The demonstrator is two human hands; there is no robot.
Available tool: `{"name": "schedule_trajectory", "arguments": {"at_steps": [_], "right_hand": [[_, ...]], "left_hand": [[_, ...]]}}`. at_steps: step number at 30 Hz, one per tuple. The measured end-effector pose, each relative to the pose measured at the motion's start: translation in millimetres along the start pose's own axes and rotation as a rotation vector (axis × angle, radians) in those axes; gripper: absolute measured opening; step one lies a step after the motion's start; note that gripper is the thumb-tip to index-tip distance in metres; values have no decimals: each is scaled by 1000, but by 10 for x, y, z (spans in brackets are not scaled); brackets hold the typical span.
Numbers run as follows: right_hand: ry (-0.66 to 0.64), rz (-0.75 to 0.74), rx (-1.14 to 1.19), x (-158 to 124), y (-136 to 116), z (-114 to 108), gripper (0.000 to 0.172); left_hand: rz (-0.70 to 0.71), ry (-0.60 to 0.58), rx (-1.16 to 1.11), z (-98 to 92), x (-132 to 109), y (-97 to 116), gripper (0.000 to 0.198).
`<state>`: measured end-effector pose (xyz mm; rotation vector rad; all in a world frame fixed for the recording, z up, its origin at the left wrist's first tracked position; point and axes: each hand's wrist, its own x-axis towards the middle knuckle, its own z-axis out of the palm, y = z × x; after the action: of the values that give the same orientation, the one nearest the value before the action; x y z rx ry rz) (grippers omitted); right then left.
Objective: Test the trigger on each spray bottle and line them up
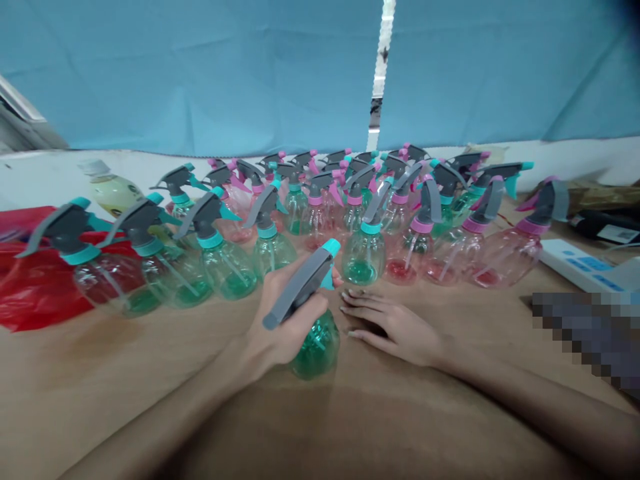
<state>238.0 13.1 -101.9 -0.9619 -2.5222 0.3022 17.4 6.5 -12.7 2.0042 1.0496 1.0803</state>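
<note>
Left hand (280,330) clasps green spray bottle (316,348) at neck, frame centre: likely light, thin, slick plastic. Right hand (395,327) open, flat beside.

Green spray bottle (316,347) was glossy, translucent tinted plastic; its trigger head (299,288) was matt grey plastic with a smooth teal tip. Pink bottles (505,257) showed the same glossy plastic. The desk (125,373) looked matt brown and paper-like, the red bag (30,293) was shiny thin film, and the backdrop (200,73) was matt, creased blue cloth.
</note>
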Motion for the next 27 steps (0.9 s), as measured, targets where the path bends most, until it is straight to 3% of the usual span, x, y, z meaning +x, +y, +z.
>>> {"name": "schedule_trajectory", "arguments": {"at_steps": [11,17,27], "right_hand": [[9,-7,-5,-1,-3,-1,46],[33,-10,25,-3,2,11,45],[27,-4,43,4,-7,-6,45]], "left_hand": [[7,-28,-52,-14,17,33,10],[-3,11,-29,20,4,124,28],[36,23,32,21,4,105,33]]}}
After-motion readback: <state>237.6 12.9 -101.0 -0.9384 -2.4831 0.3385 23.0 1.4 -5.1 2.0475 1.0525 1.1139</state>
